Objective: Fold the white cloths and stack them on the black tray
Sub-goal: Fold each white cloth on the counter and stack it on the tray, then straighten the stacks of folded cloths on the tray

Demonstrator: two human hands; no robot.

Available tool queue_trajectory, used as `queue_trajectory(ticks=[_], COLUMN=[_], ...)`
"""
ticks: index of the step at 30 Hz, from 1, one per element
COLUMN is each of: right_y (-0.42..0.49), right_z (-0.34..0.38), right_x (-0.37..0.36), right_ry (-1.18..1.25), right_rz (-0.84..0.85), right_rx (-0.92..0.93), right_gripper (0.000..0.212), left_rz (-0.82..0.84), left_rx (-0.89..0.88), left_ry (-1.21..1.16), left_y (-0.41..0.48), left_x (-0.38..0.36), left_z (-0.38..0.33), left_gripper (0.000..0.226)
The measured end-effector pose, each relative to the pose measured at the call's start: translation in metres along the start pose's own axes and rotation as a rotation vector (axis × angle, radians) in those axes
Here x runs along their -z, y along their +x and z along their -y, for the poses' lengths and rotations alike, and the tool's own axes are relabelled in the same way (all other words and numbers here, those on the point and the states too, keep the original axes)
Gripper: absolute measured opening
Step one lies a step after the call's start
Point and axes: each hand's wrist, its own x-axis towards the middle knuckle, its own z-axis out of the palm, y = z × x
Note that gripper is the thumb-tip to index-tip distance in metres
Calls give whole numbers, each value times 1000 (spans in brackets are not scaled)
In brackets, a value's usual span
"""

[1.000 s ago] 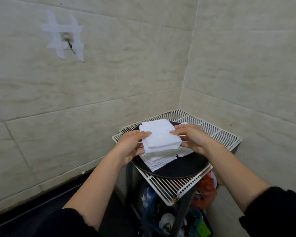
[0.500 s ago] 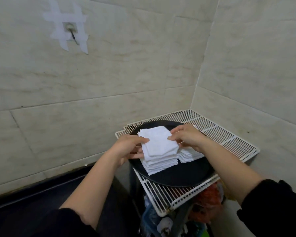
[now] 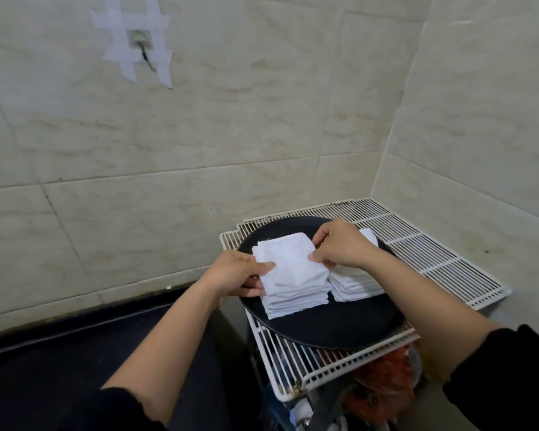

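A round black plastic tray (image 3: 324,329) is sitting on a white wire shelf (image 3: 442,269) in a tiled corner, carrying 2 stacks. The left hand (image 3: 234,272) is pinching the left edge of the left stack of folded white cloths (image 3: 293,275), its grip closing thumb on top. The right hand (image 3: 339,245) is pinching the right edge. The right stack of white cloths (image 3: 355,286) is lying just beside. White tape strips (image 3: 131,38) are crossing on the wall.

White wire shelf (image 3: 433,262) set into a tiled wall corner
A round black tray (image 3: 339,325) lies flat on the shelf's grid, toward its left and near side, reaching almost to the front edge.
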Motion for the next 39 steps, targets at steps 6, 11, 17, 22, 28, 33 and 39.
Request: queue_trajectory(ticks=[6,11,17,22,28,33,39], right_y=[-16,-32,-36,-40,-41,-45,-55], right_z=[1,-1,-7,-15,-22,-22,-25], right_x=[15,13,1,1,-1,-2,-17], right_ry=[95,-238,-304,-2,149,69,-538], right_rz=[73,229,100,-14,-99,-97,-215], right_rx=[205,427,535,507,481,529,609], right_gripper=[18,27,8,5,5,5,19], left_rz=[-168,-359,-239,-282,-186,-273,-163], left_rx=[-39,-162,-65,6,68,-14,-126], left_ry=[25,106,287,445,388,219,-38], left_y=[-6,-8,-8,-7,-8,-5,-10], left_x=[1,1,-16,-16,-23,-23,-22], left_z=[8,9,-2,-9,-17,-14,1], left_gripper=[29,27,44,55,57,41,23])
